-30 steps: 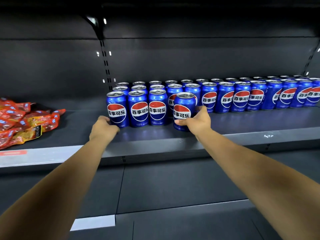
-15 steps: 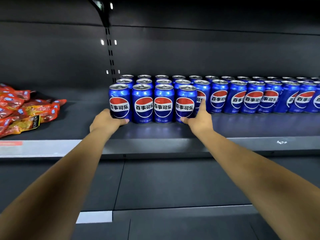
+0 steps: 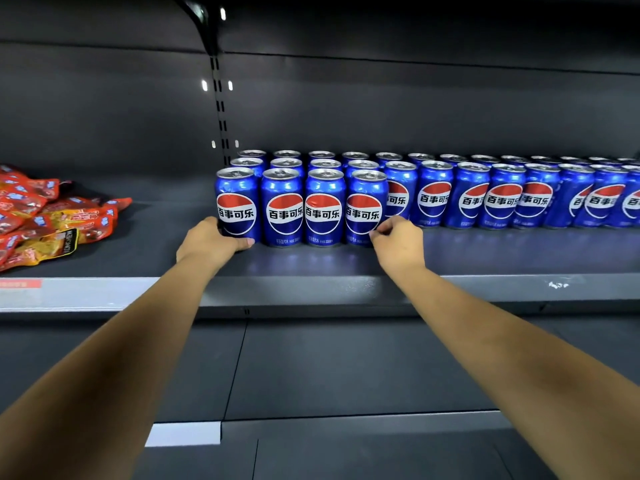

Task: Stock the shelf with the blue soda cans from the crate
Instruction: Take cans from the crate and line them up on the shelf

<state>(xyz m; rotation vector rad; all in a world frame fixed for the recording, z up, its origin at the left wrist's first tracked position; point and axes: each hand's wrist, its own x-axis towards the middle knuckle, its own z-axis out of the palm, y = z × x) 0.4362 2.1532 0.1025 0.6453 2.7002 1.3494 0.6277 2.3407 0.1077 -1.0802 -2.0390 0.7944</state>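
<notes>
Blue soda cans stand in three rows on the dark shelf point(image 3: 311, 289), and the front row holds only a short group at the left end. My left hand point(image 3: 211, 242) grips the base of the leftmost front can point(image 3: 237, 202), thumb across its front, fingers hidden behind it. My right hand point(image 3: 398, 244) sits at the lower right of the fourth front can point(image 3: 367, 202), fingers curled, thumb tip touching the can. A longer row of cans point(image 3: 502, 199) runs off to the right behind. The crate is out of view.
Red and orange snack packets point(image 3: 52, 220) lie piled on the same shelf at the far left. A slotted upright point(image 3: 220, 109) runs up the back panel. Bare shelf lies in front of the right-hand cans. A lower shelf point(image 3: 346, 368) sits beneath.
The fourth front can, tilted and off the shelf a second ago, now stands in line with the other three. My right hand's fingers have curled in from its side. My left hand stays on the leftmost can.
</notes>
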